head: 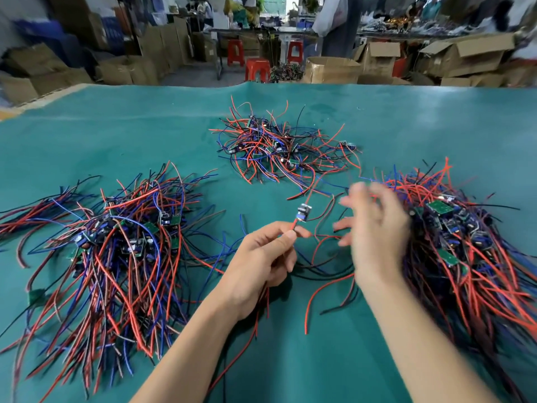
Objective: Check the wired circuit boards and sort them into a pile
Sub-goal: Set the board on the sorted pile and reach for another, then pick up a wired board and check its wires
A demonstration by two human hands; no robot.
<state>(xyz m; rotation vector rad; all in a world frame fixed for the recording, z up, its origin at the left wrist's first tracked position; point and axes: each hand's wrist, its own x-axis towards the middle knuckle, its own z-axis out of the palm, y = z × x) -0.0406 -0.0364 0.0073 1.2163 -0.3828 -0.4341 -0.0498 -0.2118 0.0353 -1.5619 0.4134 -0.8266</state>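
Head cam: our left hand (pixel 263 254) pinches the red wire of a small blue circuit board (pixel 302 213), lifted above the teal-covered table (pixel 87 135), prob. for checking. Our right hand (pixel 374 228), blurred, fingers (pixel 344 226) spread, holds nothing. Wired-board piles left (pixel 116 234), right (pixel 465 242), far centre (pixel 279 144). No legible text.

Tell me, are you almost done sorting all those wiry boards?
Not nearly. Two big piles flank the hands; which is sorted is unclear. The left hand pinches one board's wires, the right hand is blurred. A tangled heap waits behind.
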